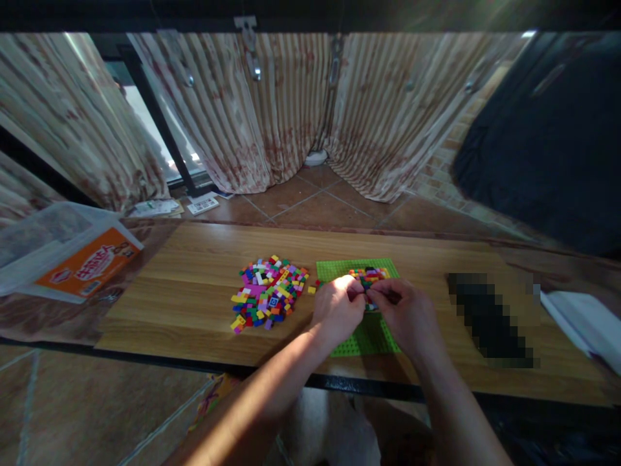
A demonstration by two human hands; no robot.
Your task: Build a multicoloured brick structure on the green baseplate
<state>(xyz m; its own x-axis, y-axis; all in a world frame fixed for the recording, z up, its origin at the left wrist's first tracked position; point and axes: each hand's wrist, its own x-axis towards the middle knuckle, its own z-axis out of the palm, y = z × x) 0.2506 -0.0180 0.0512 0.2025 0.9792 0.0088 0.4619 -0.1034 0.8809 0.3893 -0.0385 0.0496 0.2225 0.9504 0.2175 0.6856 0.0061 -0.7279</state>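
A green baseplate (354,344) lies on the wooden tabletop, carrying a block of multicoloured toy bricks (379,272) near its far half. Over that block, my left hand (340,301) comes from the left with fingers pinched together. My right hand (405,307) meets it from the right, thumb and forefinger also closed. The fingertips of both hands nearly touch above the bricks. Whatever sits between them is too small and too covered to name. Left of the baseplate spreads a heap of loose bricks (272,291), with a yellow brick (311,290) lying between heap and plate.
A clear plastic tub (53,226) with an orange label stands at the left end of the table (169,291). To the right lie a blurred-out dark object (490,317) and a white object (582,323). Striped curtains (291,110) hang beyond the table.
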